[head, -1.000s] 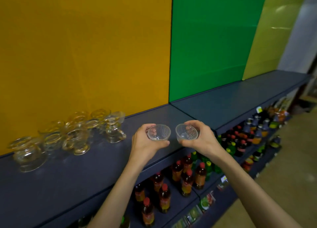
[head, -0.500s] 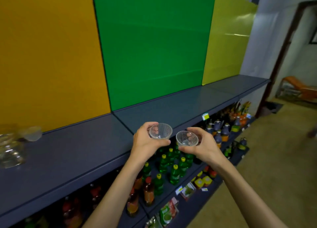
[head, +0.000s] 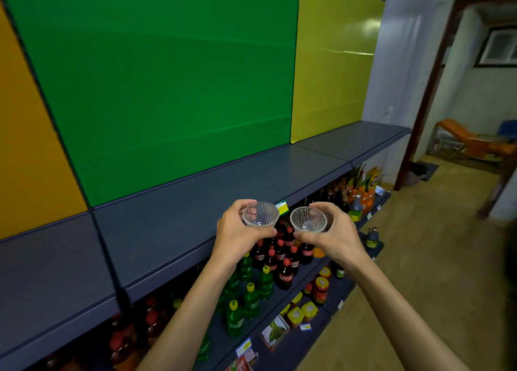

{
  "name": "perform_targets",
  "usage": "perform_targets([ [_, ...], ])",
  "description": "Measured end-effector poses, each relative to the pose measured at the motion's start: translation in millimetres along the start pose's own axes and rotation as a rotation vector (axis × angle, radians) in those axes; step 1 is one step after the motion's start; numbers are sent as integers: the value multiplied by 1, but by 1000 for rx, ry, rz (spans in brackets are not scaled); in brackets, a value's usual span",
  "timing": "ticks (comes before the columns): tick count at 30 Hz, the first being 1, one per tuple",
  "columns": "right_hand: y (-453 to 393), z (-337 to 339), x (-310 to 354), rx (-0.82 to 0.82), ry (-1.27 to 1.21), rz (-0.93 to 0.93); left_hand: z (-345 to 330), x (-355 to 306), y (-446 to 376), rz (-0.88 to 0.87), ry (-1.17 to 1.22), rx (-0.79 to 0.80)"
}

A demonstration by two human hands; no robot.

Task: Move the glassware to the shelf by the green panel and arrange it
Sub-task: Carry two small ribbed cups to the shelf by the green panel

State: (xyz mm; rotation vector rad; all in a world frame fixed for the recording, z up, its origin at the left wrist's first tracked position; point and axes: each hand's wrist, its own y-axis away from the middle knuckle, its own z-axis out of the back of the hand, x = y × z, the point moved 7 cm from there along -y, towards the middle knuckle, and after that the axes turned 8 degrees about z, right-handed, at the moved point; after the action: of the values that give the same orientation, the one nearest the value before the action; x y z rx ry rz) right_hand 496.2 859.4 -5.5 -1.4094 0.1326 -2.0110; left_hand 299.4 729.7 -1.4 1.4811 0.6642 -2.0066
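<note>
From my remote seat, 2 ribbed glass bowls ride just in front of the grey shelf (head: 195,203) below the green panel (head: 167,77): my left hand (head: 237,236) has its grip curled around the left bowl (head: 260,214), my right hand (head: 333,233) has its grip curled around the right bowl (head: 308,219), both upright, side by side, above the soda bottles (head: 279,256) beneath that shelf.
</note>
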Motion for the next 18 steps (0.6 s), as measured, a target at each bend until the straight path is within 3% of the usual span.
perform_targets([
  [9,-144,19,-95,60,77,10,-101,1,-135,63,42,-80],
  [18,-286,2,-162,154,33,8,-137,-17,-249,84,-100,-209],
])
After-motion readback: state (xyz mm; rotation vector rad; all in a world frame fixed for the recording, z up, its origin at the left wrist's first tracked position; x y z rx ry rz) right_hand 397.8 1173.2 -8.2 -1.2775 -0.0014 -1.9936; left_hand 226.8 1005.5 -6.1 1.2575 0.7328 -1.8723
